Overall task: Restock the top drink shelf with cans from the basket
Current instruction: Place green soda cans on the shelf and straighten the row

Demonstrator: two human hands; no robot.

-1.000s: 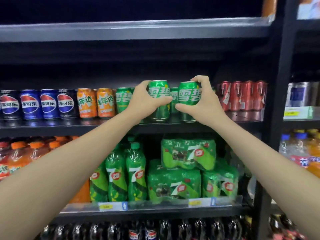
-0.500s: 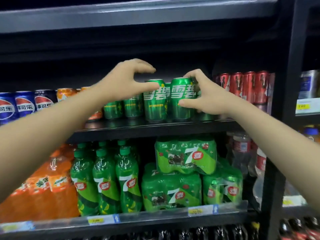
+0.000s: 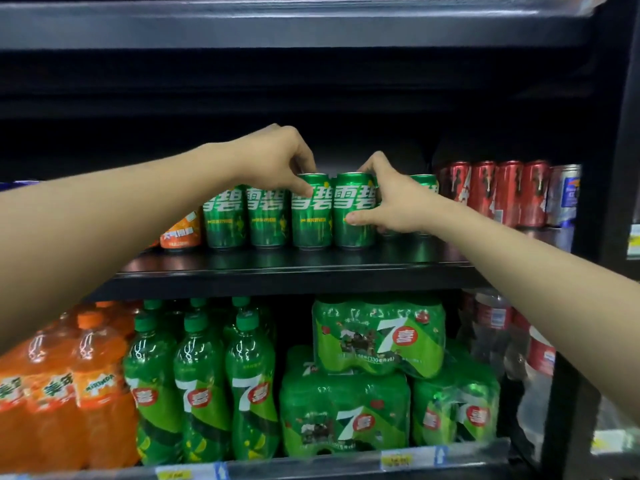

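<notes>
Several green Sprite cans stand in a row on the dark top drink shelf. My left hand reaches over the row and grips the top of one green can with curled fingers and thumb. My right hand holds the neighbouring green can from the right, thumb across its front and fingers behind its top. Both cans stand upright on the shelf, touching each other. Another green can shows behind my right hand. The basket is out of view.
Red cans and a silver-blue can stand to the right, an orange can to the left. Below are orange bottles, green 7-Up bottles and shrink-wrapped packs. A black upright post frames the right side.
My left hand has come down from above the row onto the top of a green can. The view has shifted closer and rightward. My right hand stays on its can.
</notes>
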